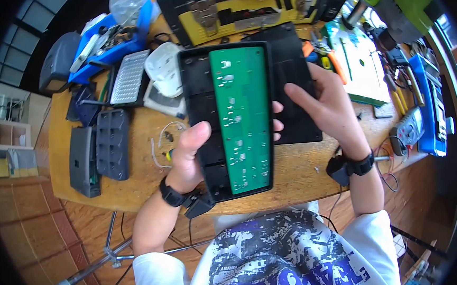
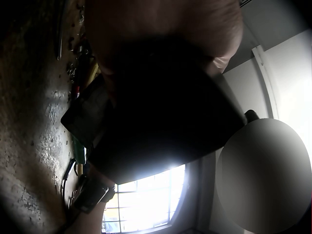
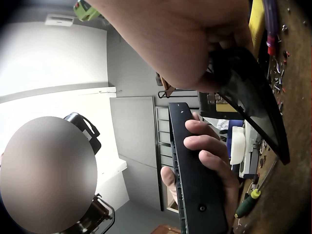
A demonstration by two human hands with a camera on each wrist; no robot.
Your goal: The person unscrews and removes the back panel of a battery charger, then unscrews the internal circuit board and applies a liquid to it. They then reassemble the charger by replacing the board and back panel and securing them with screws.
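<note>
My left hand point(image 1: 186, 158) grips a black plastic housing point(image 1: 200, 99), thumb on its near-left side and fingertips round the right edge. A long green circuit board point(image 1: 245, 123) lies inside it, facing up. Seen by the right wrist camera, the housing point(image 3: 195, 170) shows its edge and its outer back, the left fingers spread over it. My right hand point(image 1: 333, 103) pinches a flat black cover point(image 1: 289, 61) at its right edge, thumb on top. This cover point(image 3: 258, 92) tilts close over the table in the right wrist view. The left wrist view is mostly blocked by the dark housing point(image 2: 165, 126).
A black and yellow toolbox point(image 1: 197, 36) stands at the back. At left are a blue bin point(image 1: 83, 73), a grey compartment tray point(image 1: 113, 145) and white plastic parts point(image 1: 164, 67). A multimeter point(image 1: 410, 127) sits at right. A screwdriver point(image 3: 248, 202) and small screws lie on the wooden table point(image 1: 136, 194).
</note>
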